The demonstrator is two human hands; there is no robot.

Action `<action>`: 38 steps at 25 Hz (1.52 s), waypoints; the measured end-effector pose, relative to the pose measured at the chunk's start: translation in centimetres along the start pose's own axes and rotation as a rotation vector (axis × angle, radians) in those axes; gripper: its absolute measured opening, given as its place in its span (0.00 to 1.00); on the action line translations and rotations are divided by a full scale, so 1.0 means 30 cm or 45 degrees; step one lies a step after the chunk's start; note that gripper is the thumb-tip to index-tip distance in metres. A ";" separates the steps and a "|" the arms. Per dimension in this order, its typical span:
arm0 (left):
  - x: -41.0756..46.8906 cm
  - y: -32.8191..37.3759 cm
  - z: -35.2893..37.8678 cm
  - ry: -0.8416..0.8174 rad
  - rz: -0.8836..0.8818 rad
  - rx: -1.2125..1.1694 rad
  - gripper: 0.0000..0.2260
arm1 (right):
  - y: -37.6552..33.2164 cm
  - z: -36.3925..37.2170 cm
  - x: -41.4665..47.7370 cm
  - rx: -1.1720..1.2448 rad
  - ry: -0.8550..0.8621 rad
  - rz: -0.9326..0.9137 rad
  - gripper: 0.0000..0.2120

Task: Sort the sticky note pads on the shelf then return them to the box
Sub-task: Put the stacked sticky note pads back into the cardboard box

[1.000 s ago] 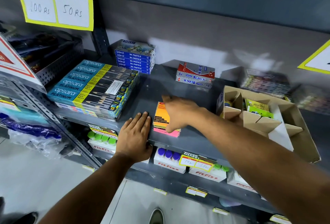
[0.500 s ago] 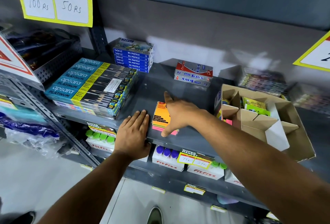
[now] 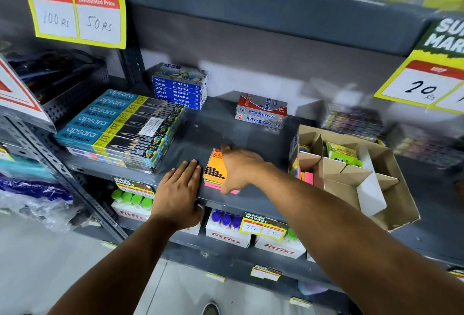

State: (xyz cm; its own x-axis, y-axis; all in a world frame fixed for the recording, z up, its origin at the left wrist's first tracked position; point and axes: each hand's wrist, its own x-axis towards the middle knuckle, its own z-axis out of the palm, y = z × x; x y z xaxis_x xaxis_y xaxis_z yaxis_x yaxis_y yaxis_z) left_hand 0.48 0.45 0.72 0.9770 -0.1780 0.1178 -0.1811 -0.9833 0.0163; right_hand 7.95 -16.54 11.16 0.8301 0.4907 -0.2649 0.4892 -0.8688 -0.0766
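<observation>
The right hand (image 3: 241,166) lay draped over the stack of sticky note pads (image 3: 214,169) near the shelf (image 3: 251,136) front edge, thumb and fingers pinching its ends, box (image 3: 391,204) to its right, while the left hand (image 3: 179,189) rested flat and unclenched just beside.

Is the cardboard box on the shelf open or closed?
Open: the cardboard box has no lid on top, and its dividers and some pads inside are visible.
</observation>
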 end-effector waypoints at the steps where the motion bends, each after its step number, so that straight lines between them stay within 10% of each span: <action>1: -0.001 0.000 -0.006 -0.012 0.007 0.006 0.44 | -0.003 -0.005 -0.012 0.000 0.015 0.003 0.42; 17: 0.016 0.023 -0.044 -0.059 0.075 0.014 0.58 | 0.322 -0.320 -0.514 0.084 0.288 0.233 0.57; 38: 0.067 0.236 -0.013 -0.118 0.199 0.111 0.54 | 0.589 0.026 -0.533 -0.197 0.163 0.321 0.55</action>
State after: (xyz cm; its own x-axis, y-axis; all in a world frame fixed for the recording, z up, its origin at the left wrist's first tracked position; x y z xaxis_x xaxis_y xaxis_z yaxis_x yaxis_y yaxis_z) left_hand 1.11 -6.86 1.45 0.9446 -0.3275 0.0205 -0.3249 -0.9423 -0.0813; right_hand 3.12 -39.79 13.29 0.9525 0.2739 -0.1334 0.2904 -0.9486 0.1256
